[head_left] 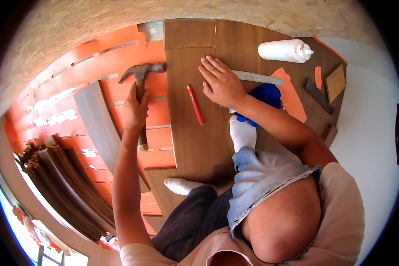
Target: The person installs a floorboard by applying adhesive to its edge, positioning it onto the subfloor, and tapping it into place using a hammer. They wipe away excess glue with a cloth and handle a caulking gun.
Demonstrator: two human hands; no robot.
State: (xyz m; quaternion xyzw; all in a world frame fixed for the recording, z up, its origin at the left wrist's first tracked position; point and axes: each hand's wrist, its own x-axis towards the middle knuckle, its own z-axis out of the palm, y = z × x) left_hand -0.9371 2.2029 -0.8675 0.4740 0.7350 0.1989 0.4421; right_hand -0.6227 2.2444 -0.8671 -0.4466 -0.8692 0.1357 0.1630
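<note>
My left hand is closed round the handle of a claw hammer. The hammer's head points away from me, above the orange underlay and beside the edge of the laid brown floor planks. My right hand lies flat on the planks with its fingers stretched out, holding nothing. Between my hands a red pencil rests on the wood. By my right wrist are a metal ruler and a blue cloth-like thing, partly hidden by my forearm.
A white squeeze bottle lies at the far right. Nearby are orange underlay scraps, a dark metal bar and a wood offcut. On the left, a loose plank lies on slotted orange underlay, near stacked planks.
</note>
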